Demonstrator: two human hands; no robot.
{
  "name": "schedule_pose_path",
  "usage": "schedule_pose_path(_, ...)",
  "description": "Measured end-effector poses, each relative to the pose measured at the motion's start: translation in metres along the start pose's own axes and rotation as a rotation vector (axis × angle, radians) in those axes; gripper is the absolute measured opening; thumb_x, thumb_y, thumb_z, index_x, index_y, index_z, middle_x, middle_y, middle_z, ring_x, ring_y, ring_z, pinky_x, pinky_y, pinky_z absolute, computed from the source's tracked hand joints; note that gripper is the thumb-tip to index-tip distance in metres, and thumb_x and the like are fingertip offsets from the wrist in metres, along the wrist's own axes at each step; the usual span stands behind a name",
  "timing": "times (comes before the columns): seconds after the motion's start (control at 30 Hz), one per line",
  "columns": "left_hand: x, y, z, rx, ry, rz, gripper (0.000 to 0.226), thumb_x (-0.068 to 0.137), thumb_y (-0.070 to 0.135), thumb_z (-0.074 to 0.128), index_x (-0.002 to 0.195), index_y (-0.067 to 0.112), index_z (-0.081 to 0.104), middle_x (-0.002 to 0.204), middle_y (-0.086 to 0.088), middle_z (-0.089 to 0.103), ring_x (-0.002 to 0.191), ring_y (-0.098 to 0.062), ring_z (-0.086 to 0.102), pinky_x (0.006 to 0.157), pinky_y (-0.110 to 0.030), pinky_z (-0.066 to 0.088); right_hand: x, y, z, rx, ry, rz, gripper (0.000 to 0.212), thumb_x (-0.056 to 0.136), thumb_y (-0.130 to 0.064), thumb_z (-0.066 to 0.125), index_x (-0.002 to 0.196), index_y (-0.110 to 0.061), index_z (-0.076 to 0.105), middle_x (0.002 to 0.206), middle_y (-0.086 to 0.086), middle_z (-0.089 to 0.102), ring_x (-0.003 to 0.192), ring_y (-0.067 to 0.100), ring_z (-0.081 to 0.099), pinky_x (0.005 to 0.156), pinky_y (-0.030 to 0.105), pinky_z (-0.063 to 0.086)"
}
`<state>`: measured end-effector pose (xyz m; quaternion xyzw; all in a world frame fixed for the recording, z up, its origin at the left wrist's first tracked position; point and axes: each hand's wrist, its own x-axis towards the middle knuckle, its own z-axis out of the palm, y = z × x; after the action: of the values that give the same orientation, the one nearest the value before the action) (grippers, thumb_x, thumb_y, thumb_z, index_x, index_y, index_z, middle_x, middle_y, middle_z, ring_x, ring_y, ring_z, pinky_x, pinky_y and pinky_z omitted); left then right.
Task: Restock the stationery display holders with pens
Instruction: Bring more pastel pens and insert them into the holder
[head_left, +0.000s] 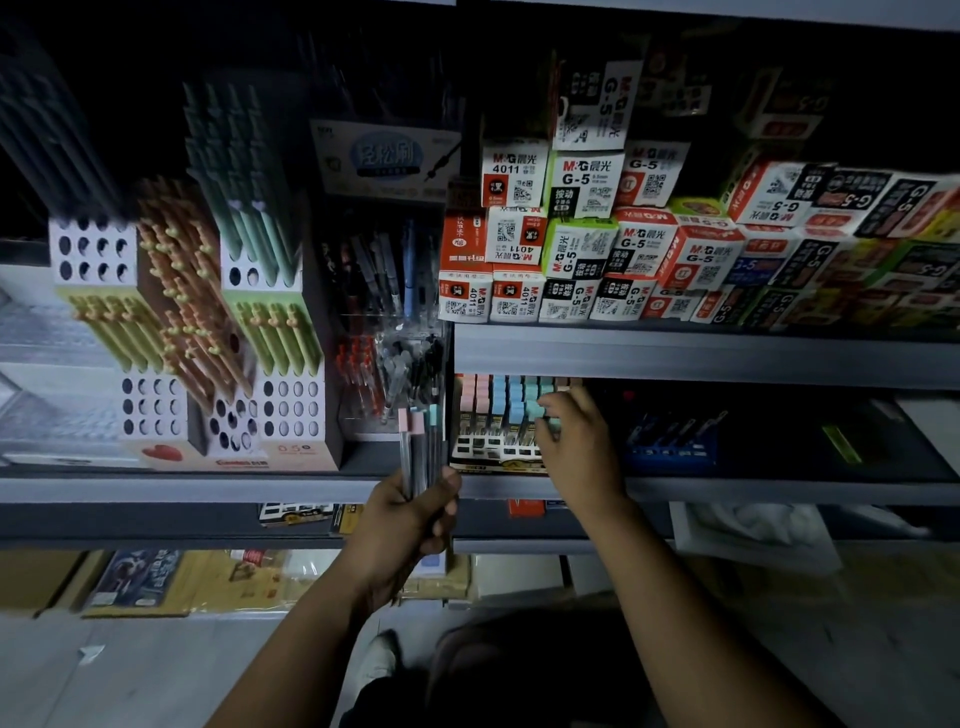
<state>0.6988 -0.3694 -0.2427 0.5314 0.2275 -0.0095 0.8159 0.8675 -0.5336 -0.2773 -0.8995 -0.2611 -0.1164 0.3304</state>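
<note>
M&G G-5 on white box (584, 182), 4011 on neighbouring box (514, 171)

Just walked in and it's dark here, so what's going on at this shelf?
A person is restocking pens at a shop shelf. Their left hand grips a bundle of pens with pink and teal caps, upright in front of its edge. Their right hand reaches into the display holder, fingers at its teal-capped pens; whether they pinch one is unclear. The holder already shows rows of pink, blue and teal caps.
</note>
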Motion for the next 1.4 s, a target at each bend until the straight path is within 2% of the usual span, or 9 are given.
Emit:
schedule_pose_path(0.33,-0.001,0.003,0.005,0.061,0.010,-0.012,0.017,0.103,0.014,0.061,0.092,0.004,0.052,0.057,0.000,0.049,0.041,-0.007,0.037,0.036,-0.016,0.027,-0.009,0.008,0.001,-0.059,-0.017,0.017,0.026,0.091,-0.007,0.071,0.117,-0.007,0.072,0.113,0.009,0.052,0.088,0.022,0.061,0.079,0.030,0.056)
schedule_pose_path(0.5,0.001,0.001,0.001,0.037,0.001,-0.008,0.015,0.101,0.014,0.063,0.096,0.002,0.055,0.062,-0.003,0.049,0.047,-0.010,0.038,0.040,-0.018,0.030,-0.012,0.010,0.004,-0.064,-0.002,-0.015,0.026,0.088,-0.005,0.071,0.115,-0.008,0.073,0.110,0.008,0.051,0.089,0.025,0.061,0.076,0.038,0.059)
schedule_pose_path(0.6,0.003,-0.001,0.002,0.021,0.004,-0.014,0.014,0.101,0.013,0.063,0.099,0.002,0.055,0.065,-0.005,0.050,0.049,-0.011,0.038,0.041,-0.019,0.030,-0.015,0.010,0.003,-0.077,0.004,-0.030,0.026,0.089,-0.005,0.070,0.114,-0.009,0.073,0.109,0.008,0.051,0.089,0.024,0.059,0.074,0.038,0.059)
schedule_pose_path(0.77,0.004,-0.002,0.003,-0.003,0.013,-0.024,0.014,0.099,0.011,0.065,0.105,0.001,0.057,0.070,-0.009,0.051,0.053,-0.013,0.040,0.042,-0.021,0.031,-0.015,0.012,0.001,-0.068,0.004,-0.046,0.029,0.087,-0.003,0.070,0.114,-0.011,0.074,0.110,0.007,0.049,0.092,0.021,0.056,0.076,0.031,0.056)
schedule_pose_path(0.87,0.002,0.001,0.007,0.025,0.014,-0.021,0.013,0.101,0.012,0.063,0.099,0.002,0.055,0.064,-0.005,0.050,0.047,-0.010,0.040,0.039,-0.018,0.029,-0.013,0.014,-0.002,-0.010,-0.002,-0.054,0.028,0.089,-0.002,0.069,0.117,-0.008,0.072,0.114,0.008,0.051,0.090,0.020,0.057,0.078,0.029,0.055)
schedule_pose_path(0.93,0.001,0.003,0.011,0.063,0.018,-0.028,0.015,0.102,0.012,0.061,0.093,0.003,0.053,0.058,-0.001,0.049,0.041,-0.007,0.038,0.036,-0.015,0.027,-0.014,0.014,-0.003,-0.006,0.025,-0.004,0.026,0.091,-0.004,0.068,0.118,-0.007,0.067,0.118,0.009,0.053,0.086,0.020,0.059,0.074,0.029,0.052)
schedule_pose_path(1.07,0.000,0.007,0.017,0.086,0.015,-0.028,0.016,0.103,0.013,0.059,0.094,0.003,0.052,0.056,0.001,0.048,0.039,-0.005,0.037,0.035,-0.014,0.026,-0.016,0.018,-0.003,-0.039,0.064,0.024,0.013,0.092,-0.006,0.068,0.105,-0.006,0.068,0.113,0.010,0.053,0.081,0.021,0.060,0.073,0.024,0.047)
schedule_pose_path(1.27,-0.004,0.010,0.022,0.094,0.013,-0.019,0.014,0.103,0.013,0.059,0.097,0.003,0.052,0.057,0.000,0.048,0.040,-0.006,0.037,0.035,-0.015,0.027,-0.017,0.022,-0.003,-0.107,0.088,-0.009,0.022,0.089,-0.002,0.068,0.109,-0.005,0.077,0.104,0.009,0.055,0.091,0.027,0.060,0.079,0.033,0.056)
schedule_pose_path(1.4,-0.005,0.010,0.022,0.098,0.007,-0.018,0.014,0.103,0.013,0.059,0.097,0.003,0.053,0.058,-0.001,0.048,0.041,-0.006,0.037,0.035,-0.015,0.027,-0.018,0.019,-0.003,-0.166,0.091,-0.014,0.028,0.088,-0.005,0.069,0.115,-0.009,0.077,0.099,0.008,0.057,0.093,0.029,0.058,0.073,0.038,0.058)
